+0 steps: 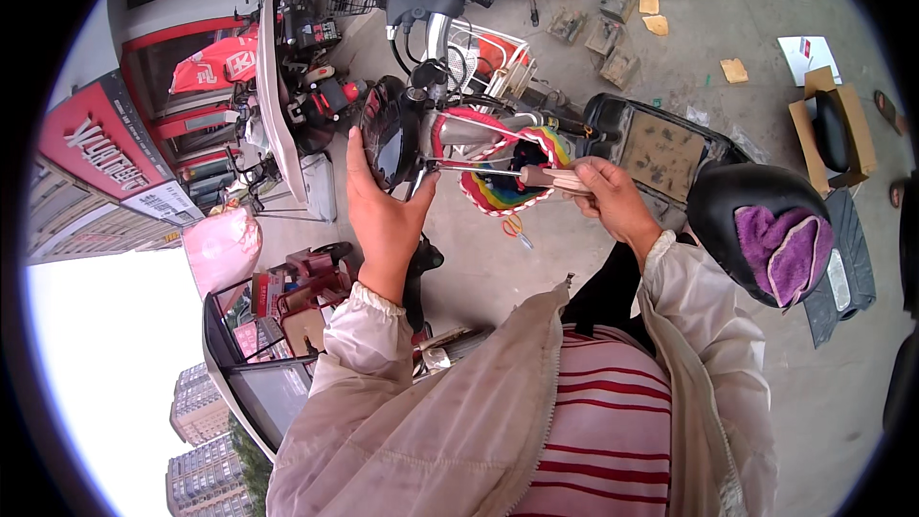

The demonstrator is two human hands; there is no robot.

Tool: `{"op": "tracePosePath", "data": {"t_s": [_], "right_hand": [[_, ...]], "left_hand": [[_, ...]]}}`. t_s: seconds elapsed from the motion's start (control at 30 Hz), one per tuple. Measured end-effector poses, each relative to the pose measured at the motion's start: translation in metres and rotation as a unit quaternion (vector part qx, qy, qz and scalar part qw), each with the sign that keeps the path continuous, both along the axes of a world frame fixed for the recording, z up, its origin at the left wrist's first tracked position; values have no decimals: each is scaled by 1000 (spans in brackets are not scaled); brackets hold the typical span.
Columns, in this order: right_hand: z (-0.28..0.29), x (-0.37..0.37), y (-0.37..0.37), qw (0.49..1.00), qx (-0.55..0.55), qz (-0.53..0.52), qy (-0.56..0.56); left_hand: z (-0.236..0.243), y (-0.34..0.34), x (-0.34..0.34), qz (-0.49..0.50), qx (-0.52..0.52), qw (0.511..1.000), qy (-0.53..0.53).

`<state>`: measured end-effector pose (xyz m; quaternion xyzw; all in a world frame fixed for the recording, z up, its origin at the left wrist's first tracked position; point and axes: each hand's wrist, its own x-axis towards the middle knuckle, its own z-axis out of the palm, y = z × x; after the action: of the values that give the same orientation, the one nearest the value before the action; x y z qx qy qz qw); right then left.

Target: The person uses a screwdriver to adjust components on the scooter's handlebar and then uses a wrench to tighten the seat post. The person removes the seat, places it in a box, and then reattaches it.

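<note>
l. hand [388, 228] & r. hand [613, 199] at the front of a bike. l. hand: thumb & fingers spread wide abt. the near end of the housing [388, 144], a dark, glossy oval beside the handlebar [437, 38]; fingers along its l. edge, thumb nr. its r. edge; whether they grip it, can't tell. r. hand: fingers closed on the handle of the screwdriver [555, 179], held approx. level, shaft pointing l., tip nr. the l. thumb; tip contact can't be told. beneath the shaft, the bag [471, 193], rainbow-striped w/ a braided rim, mouth open. on the floor past it, scissors [515, 228] w/ orange handles. to the r., the footboard [661, 158], then the saddle [713, 211], black, w/ a purple cloth [775, 244] on top. far r., an open carton [862, 139] w/ a black, rounded part [831, 132] inside.
</note>
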<state>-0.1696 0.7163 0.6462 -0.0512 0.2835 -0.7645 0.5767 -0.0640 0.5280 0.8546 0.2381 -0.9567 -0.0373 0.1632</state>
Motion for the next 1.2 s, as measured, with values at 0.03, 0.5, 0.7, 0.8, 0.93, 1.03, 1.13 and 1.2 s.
{"op": "tracePosePath", "data": {"t_s": [0.03,0.5,0.7,0.8,0.93,1.03,1.13,1.2], "right_hand": [[1,-3,1,998,-2,23,-52],[-10,21,-13,991,17,-131,-27],[-1,16,-10,994,45,-91,-29],[-5,22,-8,992,0,-103,-75],[-13,32,-16,985,5,-174,-5],[-13,19,0,997,-31,-74,-11],[2,29,-12,984,9,-158,-77],[2,34,-19,973,34,-225,-40]], "left_hand": [[-3,3,-3,11,-7,1000,4],[-9,2,-1,-11,-42,999,13],[-7,2,-2,-18,-26,999,17],[-7,1,-2,-28,-41,999,14],[-6,3,-3,-39,-34,999,11],[-7,-2,0,-46,-46,998,14],[-9,-3,0,-51,-38,998,20],[-9,-2,-2,-56,-45,997,20]]}}
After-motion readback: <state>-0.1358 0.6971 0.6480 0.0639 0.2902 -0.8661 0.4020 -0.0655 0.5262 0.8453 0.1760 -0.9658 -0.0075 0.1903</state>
